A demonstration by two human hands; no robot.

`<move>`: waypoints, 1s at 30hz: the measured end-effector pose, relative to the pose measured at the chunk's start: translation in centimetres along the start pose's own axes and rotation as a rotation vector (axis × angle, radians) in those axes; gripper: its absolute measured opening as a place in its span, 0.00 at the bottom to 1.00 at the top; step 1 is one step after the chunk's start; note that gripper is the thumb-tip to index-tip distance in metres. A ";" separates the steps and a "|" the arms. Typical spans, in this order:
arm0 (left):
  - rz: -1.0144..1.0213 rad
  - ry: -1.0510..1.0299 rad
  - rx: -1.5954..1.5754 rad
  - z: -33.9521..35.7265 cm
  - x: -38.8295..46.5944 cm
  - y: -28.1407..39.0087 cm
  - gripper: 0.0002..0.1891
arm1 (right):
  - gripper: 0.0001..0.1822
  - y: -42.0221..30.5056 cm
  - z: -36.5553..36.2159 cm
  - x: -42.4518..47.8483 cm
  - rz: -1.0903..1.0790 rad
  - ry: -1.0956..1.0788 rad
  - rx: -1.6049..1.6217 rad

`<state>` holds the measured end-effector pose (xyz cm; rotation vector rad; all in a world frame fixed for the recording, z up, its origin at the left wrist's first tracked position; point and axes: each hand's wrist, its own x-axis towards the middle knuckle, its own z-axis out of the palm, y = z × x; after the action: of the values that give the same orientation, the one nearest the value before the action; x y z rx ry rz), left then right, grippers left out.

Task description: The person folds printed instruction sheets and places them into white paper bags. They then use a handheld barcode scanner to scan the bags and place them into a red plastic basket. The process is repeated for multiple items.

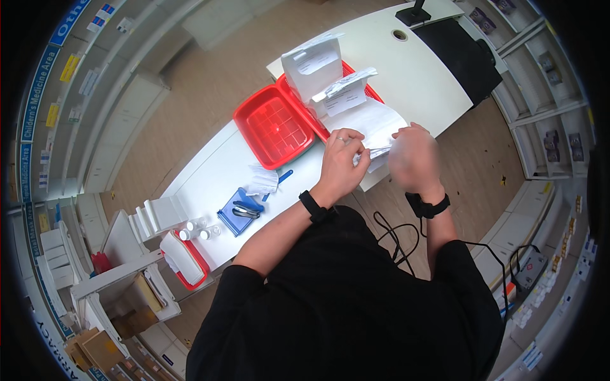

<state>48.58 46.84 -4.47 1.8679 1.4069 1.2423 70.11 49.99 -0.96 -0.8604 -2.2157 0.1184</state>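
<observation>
A white paper bag [374,119] lies at the near right end of a red perforated basket [350,71], its folded, printed edge towards me. My left hand [345,157], with a ring and a black wristband, pinches that edge between thumb and fingers. At the right end of the same edge is my right hand [414,157], closed on the bag; blur hides its finger detail. Two more white paper bags stand in the basket behind: a tall one [312,69] and a shorter one [345,97], both with folded tops and printed slips.
Left of the basket sits a red tray [274,126]. Farther left on the white table [214,166] are crumpled paper slips [263,180], a blue pill-counting tray [237,216] with a black stapler [246,209], and clear bottles [195,224]. Black cables [393,233] hang near my right arm.
</observation>
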 end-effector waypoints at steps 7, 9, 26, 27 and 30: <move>-0.026 -0.007 -0.002 -0.1 0.2 -0.3 0.08 | 0.16 -0.5 -0.1 0.6 -0.017 -0.063 -0.060; -0.026 -0.005 -0.002 -0.2 0.1 -0.3 0.08 | 0.16 -0.3 0.2 0.4 0.007 -0.069 -0.068; 0.525 0.027 0.485 -0.6 0.4 0.9 0.11 | 0.15 -0.7 1.5 0.3 0.016 -0.023 -0.218; 0.546 0.020 0.545 -0.4 0.8 0.6 0.11 | 0.15 -0.8 1.5 0.4 0.020 -0.024 -0.221; 0.546 0.021 0.553 -0.7 1.3 -0.2 0.10 | 0.14 -1.2 1.7 0.7 0.072 0.030 -0.206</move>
<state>47.92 48.01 -3.88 2.7630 1.3952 1.1774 67.97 49.82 -1.36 -1.0470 -2.1964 -0.0897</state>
